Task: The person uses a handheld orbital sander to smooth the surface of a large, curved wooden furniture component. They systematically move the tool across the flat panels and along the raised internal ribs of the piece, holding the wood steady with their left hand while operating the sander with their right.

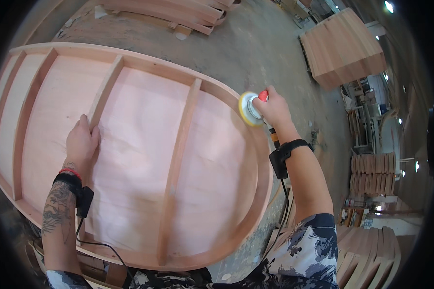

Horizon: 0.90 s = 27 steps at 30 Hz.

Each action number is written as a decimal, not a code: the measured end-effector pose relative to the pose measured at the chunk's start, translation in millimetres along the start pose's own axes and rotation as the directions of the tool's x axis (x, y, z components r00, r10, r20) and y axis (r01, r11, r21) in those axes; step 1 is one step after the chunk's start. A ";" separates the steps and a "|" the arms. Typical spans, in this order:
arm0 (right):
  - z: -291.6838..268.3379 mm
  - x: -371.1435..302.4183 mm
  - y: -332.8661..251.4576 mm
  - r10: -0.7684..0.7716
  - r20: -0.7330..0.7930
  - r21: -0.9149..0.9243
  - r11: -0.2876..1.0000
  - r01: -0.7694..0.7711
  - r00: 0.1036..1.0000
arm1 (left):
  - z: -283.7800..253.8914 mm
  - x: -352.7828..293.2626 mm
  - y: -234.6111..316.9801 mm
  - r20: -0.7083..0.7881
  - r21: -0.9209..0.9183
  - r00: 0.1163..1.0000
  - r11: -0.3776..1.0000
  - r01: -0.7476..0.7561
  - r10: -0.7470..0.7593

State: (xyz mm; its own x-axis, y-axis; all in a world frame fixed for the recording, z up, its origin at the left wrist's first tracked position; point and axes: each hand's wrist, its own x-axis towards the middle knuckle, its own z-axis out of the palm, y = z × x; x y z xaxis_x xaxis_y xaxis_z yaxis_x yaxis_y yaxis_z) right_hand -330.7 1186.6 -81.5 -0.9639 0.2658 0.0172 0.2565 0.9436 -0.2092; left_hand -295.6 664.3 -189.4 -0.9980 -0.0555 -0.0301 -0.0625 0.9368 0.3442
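A large wooden frame (178,159) with a rounded right end and a panel bottom lies across the view, crossed by several slats. My left hand (81,139) is closed round one slat (105,89) left of the middle, fingers over its top edge. At the frame's curved far right rim, my right hand (275,110) grips a disc sander (254,108) with a red top and a yellow-edged pad. The pad stands on edge against the outer side of the curve; whether it touches the wood is hard to tell.
Curved wooden parts (173,12) lie on the floor (217,53) beyond the frame. At the far right stands a big wooden block or stack (342,48). More stacked wooden pieces (371,255) are at the lower right. A black cable (283,207) runs below my right forearm.
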 end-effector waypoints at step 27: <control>0.6 4.3 27.4 -0.008 0.019 -0.018 1.000 0.009 1.000 | 3.1 0.3 -4.9 0.018 -0.021 1.000 1.000 -0.004 0.004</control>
State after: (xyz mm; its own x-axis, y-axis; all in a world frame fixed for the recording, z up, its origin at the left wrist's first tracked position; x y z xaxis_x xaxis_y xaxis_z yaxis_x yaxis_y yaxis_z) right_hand -327.9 1213.5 -87.7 -0.9672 0.2540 0.0004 0.2492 0.9494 -0.1913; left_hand -295.5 660.8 -194.0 -0.9979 -0.0456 -0.0455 -0.0591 0.9294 0.3643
